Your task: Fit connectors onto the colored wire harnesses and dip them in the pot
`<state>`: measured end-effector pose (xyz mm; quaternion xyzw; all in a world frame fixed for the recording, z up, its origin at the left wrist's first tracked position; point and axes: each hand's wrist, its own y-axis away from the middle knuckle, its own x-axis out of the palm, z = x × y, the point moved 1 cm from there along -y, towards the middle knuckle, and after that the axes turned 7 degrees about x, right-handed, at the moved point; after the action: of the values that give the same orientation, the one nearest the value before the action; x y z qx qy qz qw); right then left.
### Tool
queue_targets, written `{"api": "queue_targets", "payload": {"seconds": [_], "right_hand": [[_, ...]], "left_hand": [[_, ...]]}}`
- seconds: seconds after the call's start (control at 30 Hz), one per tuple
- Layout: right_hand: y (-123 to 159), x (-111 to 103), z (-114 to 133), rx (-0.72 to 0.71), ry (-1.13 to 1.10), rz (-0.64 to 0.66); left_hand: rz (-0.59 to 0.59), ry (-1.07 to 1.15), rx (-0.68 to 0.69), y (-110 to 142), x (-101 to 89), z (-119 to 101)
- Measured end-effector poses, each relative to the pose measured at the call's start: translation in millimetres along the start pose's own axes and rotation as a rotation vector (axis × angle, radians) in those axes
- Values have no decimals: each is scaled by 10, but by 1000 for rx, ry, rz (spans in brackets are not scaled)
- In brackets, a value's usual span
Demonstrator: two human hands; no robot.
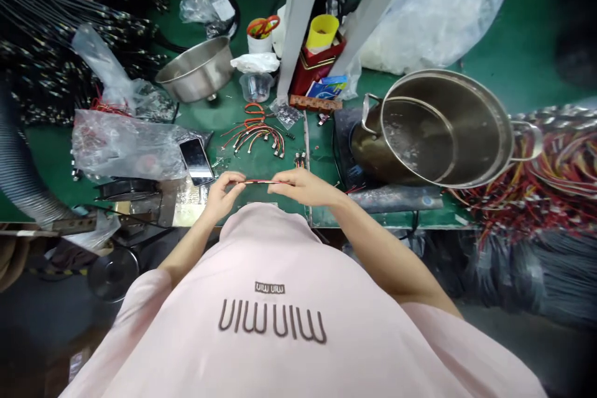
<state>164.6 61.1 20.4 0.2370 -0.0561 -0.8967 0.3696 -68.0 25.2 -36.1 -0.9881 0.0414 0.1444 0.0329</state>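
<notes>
Green tabletop (527,25) carried a metal pot (377,152) at right. Fingers (234,177) of the left hand (222,196) and right hand (305,186) were clamped on a wire bundle (257,182), which spanned between them over the tabletop, near its front edge. The bundle (red and pale strands visible) was slender and nearly straight, partly covered by the hands.

The premises are assessed as a workshop where wiring is handled. A green bench (527,43) is noted, with a short wire (256,182) held over its front and connector-ended leads (254,135) laid out upon it. Black cables (51,31) are heaped at left, red and yellow wires (555,165) at right. A ribbed duct (21,161) and grey strands (536,280) below bench level are also recorded.
</notes>
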Motion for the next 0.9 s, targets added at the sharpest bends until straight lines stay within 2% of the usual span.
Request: {"api": "queue_targets", "payload": {"seconds": [0.07,0.1,0.13,0.2,0.27,0.3,0.4,0.53,0.7,0.9], "right_hand": [[113,26,47,56,-28,-179],[149,67,50,90,-3,-292],[172,123,44,124,41,-394],[189,267,14,174,158,-482],[195,411,-17,195,262,-439],[204,470,-29,199,296,-404],[268,567,-44,252,358,-326],[400,576,-60,368,386,-290],[555,588,-124,341,296,-300],[761,637,-240,385,292,-274]], "left_hand": [[-215,58,-73,36,102,-9],[-253,110,-130,58,176,-18],[-216,184,-197,80,263,-34],[16,395,-323,117,449,-90],[224,612,-394,132,602,-166],[265,691,-406,128,654,-201],[240,746,-386,85,735,-260],[225,757,-375,36,788,-290],[207,899,-482,-11,853,-424],[138,968,-547,-82,871,-560]]}}
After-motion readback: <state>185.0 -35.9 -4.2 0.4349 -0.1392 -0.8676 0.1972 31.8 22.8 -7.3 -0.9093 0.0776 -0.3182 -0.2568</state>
